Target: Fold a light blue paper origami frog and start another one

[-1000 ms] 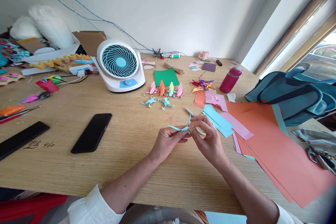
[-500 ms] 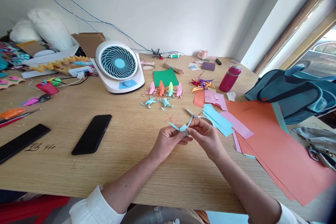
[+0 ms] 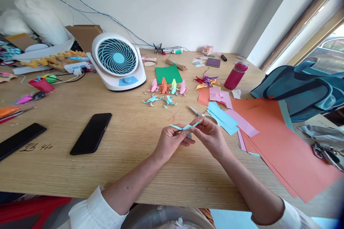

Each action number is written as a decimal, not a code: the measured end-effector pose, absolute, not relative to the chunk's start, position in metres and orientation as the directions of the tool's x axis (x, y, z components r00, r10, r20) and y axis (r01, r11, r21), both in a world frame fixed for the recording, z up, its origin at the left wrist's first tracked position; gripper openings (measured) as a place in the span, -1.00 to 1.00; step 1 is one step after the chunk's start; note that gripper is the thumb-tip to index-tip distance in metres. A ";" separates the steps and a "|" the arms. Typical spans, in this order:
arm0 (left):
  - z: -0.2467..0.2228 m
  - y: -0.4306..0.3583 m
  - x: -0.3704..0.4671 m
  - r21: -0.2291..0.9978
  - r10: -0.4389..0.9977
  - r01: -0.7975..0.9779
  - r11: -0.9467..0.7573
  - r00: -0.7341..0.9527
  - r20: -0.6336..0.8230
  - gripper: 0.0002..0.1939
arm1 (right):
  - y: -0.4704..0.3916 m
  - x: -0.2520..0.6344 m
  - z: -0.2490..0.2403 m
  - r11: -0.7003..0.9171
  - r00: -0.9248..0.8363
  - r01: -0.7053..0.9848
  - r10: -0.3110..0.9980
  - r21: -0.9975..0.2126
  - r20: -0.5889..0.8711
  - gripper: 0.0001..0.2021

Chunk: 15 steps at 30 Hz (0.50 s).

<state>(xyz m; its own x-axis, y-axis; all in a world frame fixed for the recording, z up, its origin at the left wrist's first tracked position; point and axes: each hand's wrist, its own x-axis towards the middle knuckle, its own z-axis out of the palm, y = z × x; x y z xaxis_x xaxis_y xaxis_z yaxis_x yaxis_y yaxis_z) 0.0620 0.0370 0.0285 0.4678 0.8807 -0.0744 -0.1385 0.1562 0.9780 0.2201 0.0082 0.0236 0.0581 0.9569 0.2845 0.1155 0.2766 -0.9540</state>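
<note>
The left hand and right hand pinch the blue paper in their fingers, above the desk toward its near edge, probably so one steadies while the other shapes. Scissors lie just beyond, seemingly within reach. The desk is wood-grained; a fan stands near its far edge.

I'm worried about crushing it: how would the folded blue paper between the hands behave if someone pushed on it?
The folded blue paper is probably very light, as it looks small and thin. Its slim ends stick out to either side, so they would likely bend if pushed.
</note>
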 end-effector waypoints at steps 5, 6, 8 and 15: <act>0.027 0.039 0.063 0.984 0.873 -0.105 0.147 0.482 -0.079 -0.55 | 0.005 0.219 0.028 0.309 0.103 0.349 0.926 -0.885 0.363 -0.83; 0.027 0.040 0.063 0.985 0.871 -0.092 0.144 0.484 -0.083 -0.54 | 0.004 0.219 0.028 0.305 0.111 0.371 0.923 -0.877 0.368 -0.84; 0.026 0.041 0.063 0.987 0.874 -0.075 0.141 0.478 -0.089 -0.52 | 0.003 0.217 0.029 0.291 0.121 0.380 0.925 -0.878 0.359 -0.86; 0.023 0.043 0.062 0.995 0.898 -0.041 0.093 0.434 -0.066 -0.56 | 0.002 0.214 0.029 0.255 0.126 0.387 0.937 -0.886 0.325 -0.84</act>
<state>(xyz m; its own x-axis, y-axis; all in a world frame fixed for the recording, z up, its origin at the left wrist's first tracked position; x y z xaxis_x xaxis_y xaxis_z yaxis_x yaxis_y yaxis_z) 0.0621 0.0433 0.0232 0.4343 0.8984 -0.0657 -0.0409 0.0925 0.9949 0.2137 0.0024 0.0294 0.1258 0.9375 0.3246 0.3867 0.2549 -0.8862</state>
